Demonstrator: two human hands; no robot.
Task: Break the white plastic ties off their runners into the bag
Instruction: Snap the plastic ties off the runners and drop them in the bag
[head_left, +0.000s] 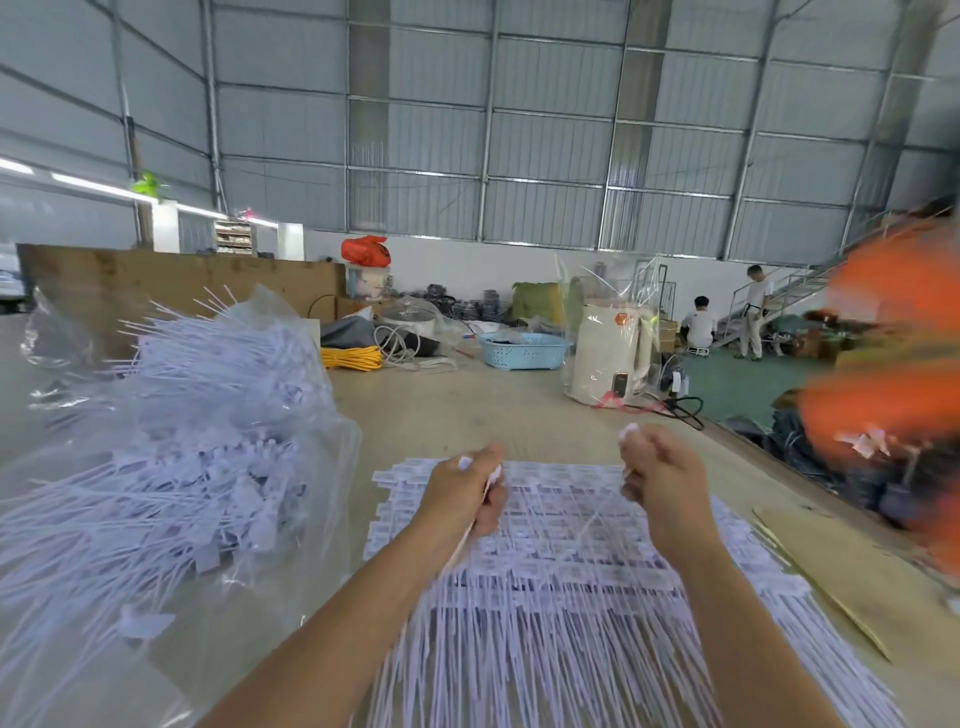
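Left hand (470, 491) gripping white ties (545, 597) bunch, fingers curled tight, right hand (657, 475) fisting a white piece, both hovering over sheet stack, clear bag (171, 441) lying just left

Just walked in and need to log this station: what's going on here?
A person is breaking white ties off their runners. The left hand and right hand each grip white plastic above a stack of ties still on runners on the table. A clear bag to the left already holds a heap of loose ties.
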